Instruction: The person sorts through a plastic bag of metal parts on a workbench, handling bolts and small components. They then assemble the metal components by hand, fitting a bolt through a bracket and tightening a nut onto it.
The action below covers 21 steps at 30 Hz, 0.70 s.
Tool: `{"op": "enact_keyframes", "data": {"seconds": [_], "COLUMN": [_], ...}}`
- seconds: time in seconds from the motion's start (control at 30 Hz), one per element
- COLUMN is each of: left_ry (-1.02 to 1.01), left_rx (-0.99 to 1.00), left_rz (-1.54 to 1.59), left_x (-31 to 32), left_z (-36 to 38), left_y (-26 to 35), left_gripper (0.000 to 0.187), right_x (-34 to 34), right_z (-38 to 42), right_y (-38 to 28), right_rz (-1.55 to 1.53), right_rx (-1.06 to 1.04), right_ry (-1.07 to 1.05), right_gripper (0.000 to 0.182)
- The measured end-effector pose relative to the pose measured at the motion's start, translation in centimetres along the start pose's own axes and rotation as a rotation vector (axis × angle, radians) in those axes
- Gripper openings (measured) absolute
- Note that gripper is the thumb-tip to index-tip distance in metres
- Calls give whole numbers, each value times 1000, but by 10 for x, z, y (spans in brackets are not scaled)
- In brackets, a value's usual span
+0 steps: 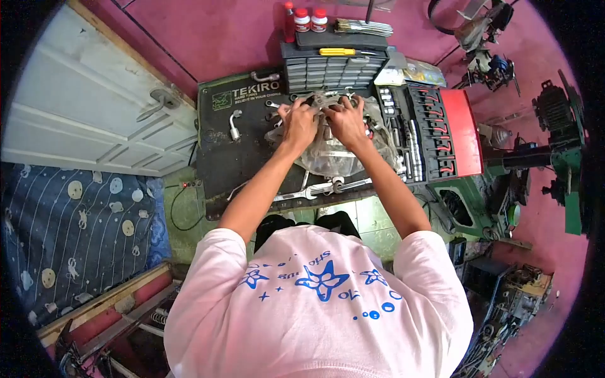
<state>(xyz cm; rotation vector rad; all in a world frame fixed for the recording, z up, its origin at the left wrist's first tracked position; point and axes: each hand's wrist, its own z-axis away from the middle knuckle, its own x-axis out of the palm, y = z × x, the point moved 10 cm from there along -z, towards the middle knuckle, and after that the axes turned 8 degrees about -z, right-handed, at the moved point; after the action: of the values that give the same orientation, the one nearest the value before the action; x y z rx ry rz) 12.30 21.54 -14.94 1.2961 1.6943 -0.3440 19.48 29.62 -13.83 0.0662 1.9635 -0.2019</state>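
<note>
A clear plastic bag [331, 165] lies on the dark workbench mat [242, 167], with metal parts showing through it. My left hand [299, 125] has its fingers curled onto the bag's upper left part. Close beside it, my right hand [347, 123] bends its fingers over the upper right part. Both hands seem to grip the crumpled plastic near its far edge; the fingertips are partly hidden. Several wrenches [309, 191] rest along the near side of the bag. Left of my left hand stands an angled socket wrench [235, 125].
A small drawer cabinet [334, 72] stands behind the bag, with a yellow-handled tool [337, 51] on top. To the right are sockets [413, 151] and an open red tool case [461, 132]. A green machine [457, 205] sits further right. The white door [94, 94] is at left.
</note>
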Motion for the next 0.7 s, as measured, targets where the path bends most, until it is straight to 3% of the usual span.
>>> {"op": "enact_keyframes", "data": {"seconds": [0.37, 0.7], "left_ry": [-126, -126], "left_rx": [-299, -329], "left_rz": [-84, -122], "left_x": [30, 34], "left_z": [36, 33], "left_y": [6, -3], "left_gripper": [21, 28], "right_x": [33, 41], "right_z": [13, -1], "right_y": [14, 16], "right_rz": [-99, -104], "right_rx": [-149, -180], "right_ry": [-205, -156], "right_gripper": [31, 30]}}
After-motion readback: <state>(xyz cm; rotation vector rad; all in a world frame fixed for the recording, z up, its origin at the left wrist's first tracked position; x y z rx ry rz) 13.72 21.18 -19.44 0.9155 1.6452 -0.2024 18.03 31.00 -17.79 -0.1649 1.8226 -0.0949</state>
